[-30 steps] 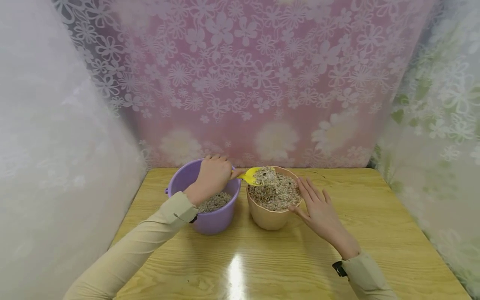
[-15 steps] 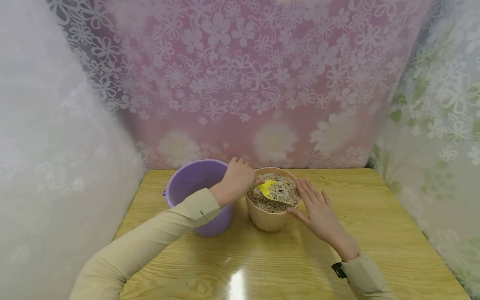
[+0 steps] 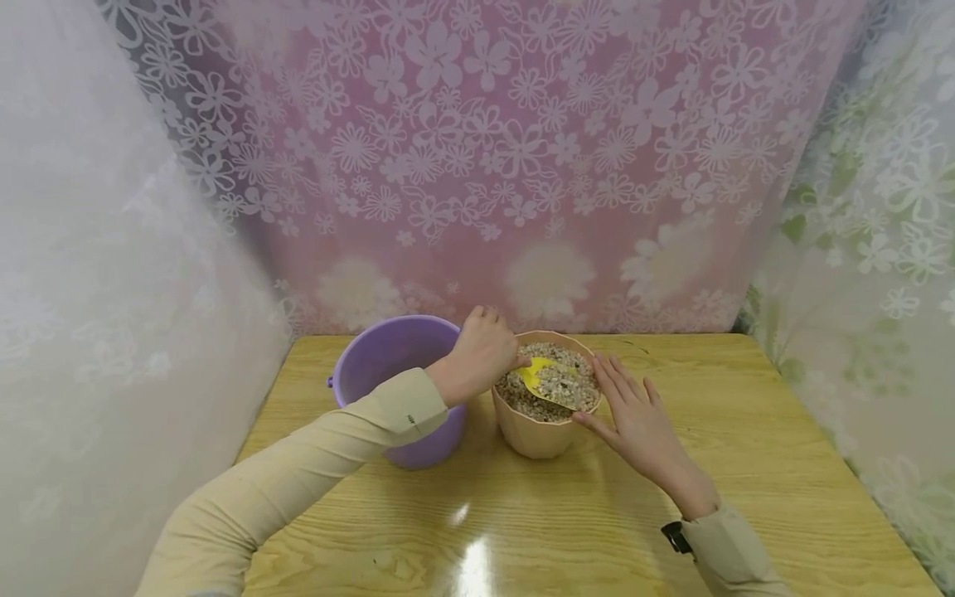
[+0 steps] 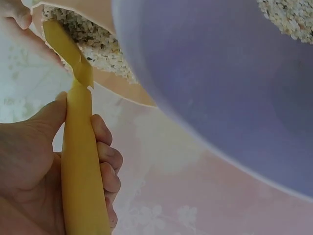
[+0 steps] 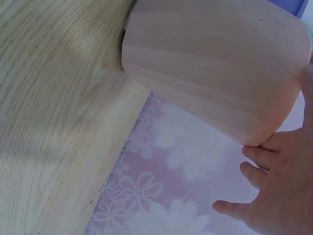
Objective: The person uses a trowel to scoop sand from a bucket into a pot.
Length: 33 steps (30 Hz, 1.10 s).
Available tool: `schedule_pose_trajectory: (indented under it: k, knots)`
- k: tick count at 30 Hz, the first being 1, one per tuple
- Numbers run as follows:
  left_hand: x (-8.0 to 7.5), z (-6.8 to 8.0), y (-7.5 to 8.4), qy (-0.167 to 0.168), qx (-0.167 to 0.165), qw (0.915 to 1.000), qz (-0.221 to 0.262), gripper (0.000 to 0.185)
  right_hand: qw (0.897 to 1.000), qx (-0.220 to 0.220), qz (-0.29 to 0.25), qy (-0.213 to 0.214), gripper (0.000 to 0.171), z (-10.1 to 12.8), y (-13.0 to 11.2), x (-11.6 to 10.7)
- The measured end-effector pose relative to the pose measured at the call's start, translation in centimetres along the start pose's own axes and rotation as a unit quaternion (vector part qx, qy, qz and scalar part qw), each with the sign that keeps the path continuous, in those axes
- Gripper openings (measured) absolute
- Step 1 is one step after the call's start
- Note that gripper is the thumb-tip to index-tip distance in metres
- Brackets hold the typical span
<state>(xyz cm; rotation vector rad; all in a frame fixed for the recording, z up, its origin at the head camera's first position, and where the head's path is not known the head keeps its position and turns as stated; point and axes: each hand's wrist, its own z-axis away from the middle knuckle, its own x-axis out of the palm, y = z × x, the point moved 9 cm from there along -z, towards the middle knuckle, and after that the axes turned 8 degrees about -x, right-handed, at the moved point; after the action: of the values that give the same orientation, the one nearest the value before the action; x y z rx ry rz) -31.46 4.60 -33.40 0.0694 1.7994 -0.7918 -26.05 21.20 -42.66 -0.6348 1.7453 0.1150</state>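
Observation:
My left hand (image 3: 481,352) grips the yellow handle of a small shovel (image 4: 83,161), thumb along one side and fingers curled round the other. The shovel's blade lies in the gravel (image 3: 567,383) that fills a peach-coloured flowerpot (image 3: 539,439) nearly to the rim. My right hand (image 3: 642,423) rests with spread, straight fingers against the pot's right side, fingertips at the rim in the right wrist view. Left of the pot stands a purple bucket (image 3: 433,444), partly behind my left forearm. Some gravel (image 4: 293,17) shows inside the bucket in the left wrist view.
Both containers stand near the back edge of a wood-grain table (image 3: 597,531). A pink flowered curtain (image 3: 477,182) hangs right behind them. Pale sheets (image 3: 112,290) close off the left and right sides. The bucket and pot stand close together.
My left hand has moved right from over the bucket to the pot, bringing the loaded shovel down onto the pot's gravel. My right hand has stayed at the pot's side.

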Motion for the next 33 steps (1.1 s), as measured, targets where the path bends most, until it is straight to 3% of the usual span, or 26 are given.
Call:
schedule_pose_trajectory:
  k: [17, 22, 27, 33]
  knots:
    - [-0.8, 0.9, -1.5, -0.007, 0.030, 0.9977, -0.060, 0.055, 1.000, 0.005, -0.008, 0.001, 0.093, 0.3, 0.2, 0.2]
    - [-1.2, 1.0, -2.4, 0.019, 0.034, 0.9954, -0.088, 0.056, 1.000, 0.004, -0.009, 0.002, 0.093, 0.3, 0.3, 0.3]
    - [-1.2, 1.0, -3.3, 0.029, 0.034, 0.9892, -0.139, 0.055, 1.000, 0.001, -0.009, 0.003, 0.093, 0.2, 0.2, 0.2]
    - [-1.7, 1.1, -4.1, 0.064, 0.023, 0.9716, -0.227, 0.058, 1.000, 0.001, -0.012, 0.003, 0.093, 0.1, 0.3, 0.4]
